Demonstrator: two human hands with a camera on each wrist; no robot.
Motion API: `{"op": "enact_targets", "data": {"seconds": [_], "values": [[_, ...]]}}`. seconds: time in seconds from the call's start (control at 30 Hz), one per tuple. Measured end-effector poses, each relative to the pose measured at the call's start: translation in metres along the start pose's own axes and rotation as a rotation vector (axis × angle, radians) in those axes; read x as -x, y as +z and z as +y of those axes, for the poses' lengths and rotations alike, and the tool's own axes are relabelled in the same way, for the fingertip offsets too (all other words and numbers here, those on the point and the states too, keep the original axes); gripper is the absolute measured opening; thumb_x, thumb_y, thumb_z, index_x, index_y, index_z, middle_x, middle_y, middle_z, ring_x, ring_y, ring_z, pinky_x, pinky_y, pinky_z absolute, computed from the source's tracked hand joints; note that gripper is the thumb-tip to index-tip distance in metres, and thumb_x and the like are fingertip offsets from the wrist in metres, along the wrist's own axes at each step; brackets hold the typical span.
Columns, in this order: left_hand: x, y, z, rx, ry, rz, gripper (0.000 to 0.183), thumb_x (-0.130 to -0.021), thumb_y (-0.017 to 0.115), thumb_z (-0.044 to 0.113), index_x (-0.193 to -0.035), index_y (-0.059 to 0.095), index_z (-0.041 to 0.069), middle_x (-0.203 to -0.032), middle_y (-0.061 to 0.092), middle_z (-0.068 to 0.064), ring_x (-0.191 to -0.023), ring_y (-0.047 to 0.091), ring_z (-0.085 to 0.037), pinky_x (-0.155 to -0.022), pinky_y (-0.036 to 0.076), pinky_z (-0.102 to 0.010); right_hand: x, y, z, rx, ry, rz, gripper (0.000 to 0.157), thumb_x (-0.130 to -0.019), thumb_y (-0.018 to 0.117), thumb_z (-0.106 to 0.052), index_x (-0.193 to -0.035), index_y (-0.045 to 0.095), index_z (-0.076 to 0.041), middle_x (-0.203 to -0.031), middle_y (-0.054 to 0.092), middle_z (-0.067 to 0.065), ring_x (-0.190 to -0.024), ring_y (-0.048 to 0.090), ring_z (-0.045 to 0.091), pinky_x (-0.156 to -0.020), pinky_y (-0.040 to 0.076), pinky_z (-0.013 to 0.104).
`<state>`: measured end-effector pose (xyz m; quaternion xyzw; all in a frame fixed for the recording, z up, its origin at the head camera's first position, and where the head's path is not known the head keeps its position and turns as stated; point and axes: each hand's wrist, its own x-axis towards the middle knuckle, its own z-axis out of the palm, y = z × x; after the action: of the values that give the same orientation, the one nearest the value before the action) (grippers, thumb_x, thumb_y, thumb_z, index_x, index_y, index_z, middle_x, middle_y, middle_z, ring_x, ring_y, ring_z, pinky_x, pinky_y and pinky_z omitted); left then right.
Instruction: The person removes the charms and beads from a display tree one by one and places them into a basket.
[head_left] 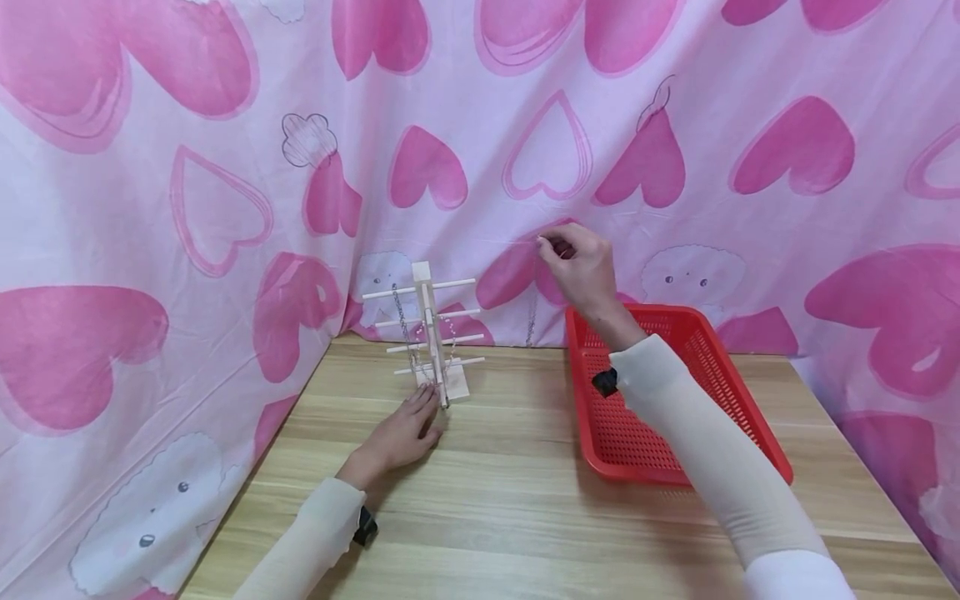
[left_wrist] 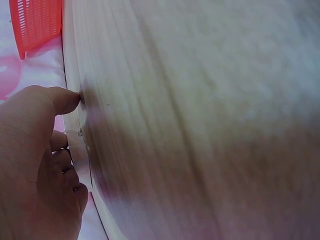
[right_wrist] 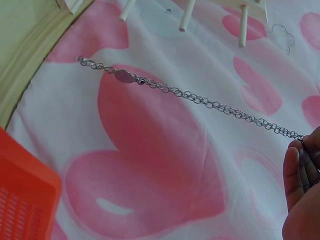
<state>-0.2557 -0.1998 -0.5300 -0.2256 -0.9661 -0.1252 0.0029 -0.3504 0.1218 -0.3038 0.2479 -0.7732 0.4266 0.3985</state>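
Note:
My right hand is raised at the back, left of the basket, pinching a silver chain necklace between thumb and fingertips. The necklace hangs down doubled, with a small oval plate near its lower end. A pale wooden jewelry stand with several crossbars stands upright on the table at the back left. From its bars hang a dark chain on the left and a beaded strand on the right. Low on the table, my left hand rests with its fingertips at the stand's base.
A red perforated plastic basket sits on the table to the right, under my right forearm. The wooden table backs onto a pink heart-print cloth, which also hangs along both sides.

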Motion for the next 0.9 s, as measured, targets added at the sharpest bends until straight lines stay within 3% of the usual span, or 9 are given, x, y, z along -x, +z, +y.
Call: {"op": "enact_targets", "data": {"seconds": [0.13,0.4,0.9], "values": [[-0.002,0.000,0.000,-0.005,-0.004,-0.011,0.070,-0.099,0.053,0.039,-0.154,0.027,0.005,-0.163,0.020,-0.016,-0.152,0.019,-0.031,-0.122,0.026,-0.046,-0.004,-0.012,0.003,-0.006,0.020,0.009,0.014,-0.091,0.068,-0.016,-0.094,0.076,-0.004,-0.084,0.072,0.007,-0.071,0.062,0.012,-0.067,0.055,0.025],[-0.005,-0.003,0.002,-0.004,-0.008,-0.021,0.071,-0.099,0.054,0.039,-0.154,0.026,0.004,-0.163,0.019,-0.016,-0.152,0.018,-0.032,-0.122,0.025,-0.047,-0.008,-0.035,0.015,0.033,0.043,0.042,0.016,-0.091,0.067,-0.019,-0.096,0.077,-0.007,-0.084,0.073,0.007,-0.070,0.061,0.010,-0.065,0.050,0.012],[-0.014,0.000,0.000,0.020,0.013,-0.003,0.071,-0.098,0.054,0.039,-0.153,0.028,0.002,-0.163,0.020,-0.017,-0.151,0.019,-0.032,-0.121,0.027,-0.049,-0.002,-0.074,0.052,0.137,0.112,0.117,0.013,-0.090,0.067,-0.014,-0.093,0.077,-0.005,-0.082,0.071,0.010,-0.067,0.055,0.003,-0.063,0.045,0.009]]}}
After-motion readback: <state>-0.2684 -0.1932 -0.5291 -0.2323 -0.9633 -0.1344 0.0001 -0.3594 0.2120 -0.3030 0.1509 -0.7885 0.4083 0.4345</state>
